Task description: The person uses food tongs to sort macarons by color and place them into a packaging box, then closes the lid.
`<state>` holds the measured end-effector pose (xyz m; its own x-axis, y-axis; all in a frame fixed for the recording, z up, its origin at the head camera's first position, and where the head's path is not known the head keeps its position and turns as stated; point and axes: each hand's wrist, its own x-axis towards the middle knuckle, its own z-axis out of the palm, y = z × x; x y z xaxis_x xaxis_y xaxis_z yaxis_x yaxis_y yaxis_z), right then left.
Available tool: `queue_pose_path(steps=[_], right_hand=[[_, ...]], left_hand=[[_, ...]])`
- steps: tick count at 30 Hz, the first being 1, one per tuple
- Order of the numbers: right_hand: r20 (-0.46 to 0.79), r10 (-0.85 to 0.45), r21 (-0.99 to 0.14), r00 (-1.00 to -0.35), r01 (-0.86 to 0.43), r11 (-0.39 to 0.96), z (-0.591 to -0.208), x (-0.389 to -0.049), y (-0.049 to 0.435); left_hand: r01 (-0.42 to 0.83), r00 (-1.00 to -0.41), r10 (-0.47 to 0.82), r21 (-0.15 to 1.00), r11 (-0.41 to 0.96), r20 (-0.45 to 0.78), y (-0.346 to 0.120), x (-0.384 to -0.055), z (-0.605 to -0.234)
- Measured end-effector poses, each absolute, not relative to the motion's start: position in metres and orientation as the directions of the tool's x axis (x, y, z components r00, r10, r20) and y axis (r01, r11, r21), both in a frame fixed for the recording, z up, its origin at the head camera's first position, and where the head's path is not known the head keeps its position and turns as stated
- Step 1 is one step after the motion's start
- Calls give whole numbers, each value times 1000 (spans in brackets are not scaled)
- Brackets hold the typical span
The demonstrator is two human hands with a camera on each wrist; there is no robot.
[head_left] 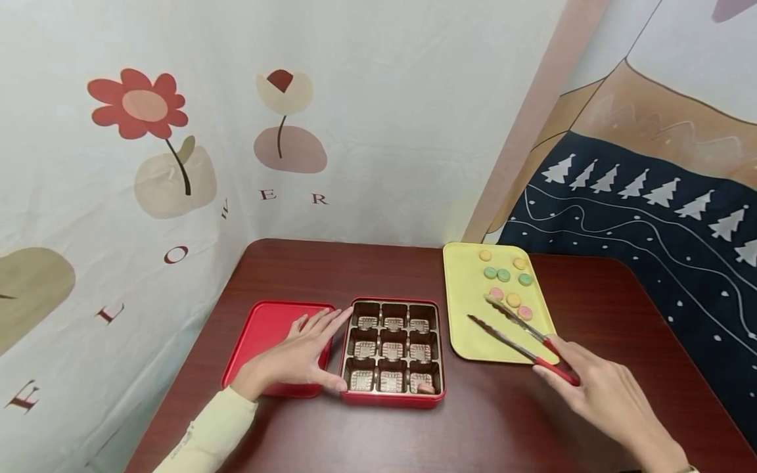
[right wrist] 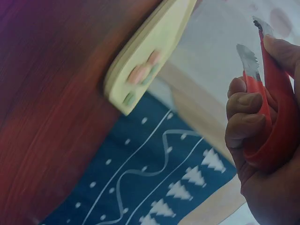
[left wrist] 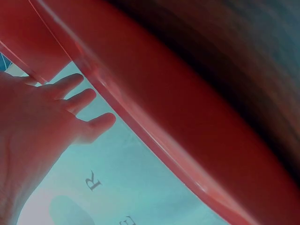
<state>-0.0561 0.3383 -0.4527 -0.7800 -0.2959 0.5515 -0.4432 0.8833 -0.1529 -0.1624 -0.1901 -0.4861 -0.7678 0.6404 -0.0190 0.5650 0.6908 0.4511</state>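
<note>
My right hand (head_left: 615, 387) grips red-handled metal tongs (head_left: 510, 338), whose arms stand apart over the yellow tray (head_left: 467, 282). In the right wrist view, fingers and thumb wrap the tongs' red handle (right wrist: 276, 140). Small macarons lie scattered on the tray: yellow ones (head_left: 513, 300), green ones (head_left: 503, 275) and pink ones (head_left: 525, 313). My left hand (head_left: 301, 355) is spread along the left side of a red box (head_left: 393, 399), thumb at its near corner and fingertips by the far one. A gold-brown divided insert (head_left: 393, 348) fills the box; one pinkish macaron (head_left: 426, 388) sits in its near right compartment.
Left of the box lies a red lid (head_left: 266, 328), partly beneath my left forearm and hand. Everything stands on a dark reddish-brown table (head_left: 473, 420). A printed cloth backdrop (head_left: 384, 131) rises behind the table's far edge.
</note>
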Motion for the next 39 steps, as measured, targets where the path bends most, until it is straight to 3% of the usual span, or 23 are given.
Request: queue_pose_path(steps=[11, 26, 39], right_hand=[[522, -218, -175, -825, -354, 919, -470, -64, 381], [355, -129, -221, -926, -217, 951, -475, -68, 397], [292, -143, -200, -946, -207, 958, -480, -70, 403]], left_hand=[[557, -769, 639, 461, 691, -30, -190, -162, -487], [542, -773, 632, 464, 700, -51, -189, -162, -488], [542, -775, 631, 467, 699, -45, -190, -162, -486]])
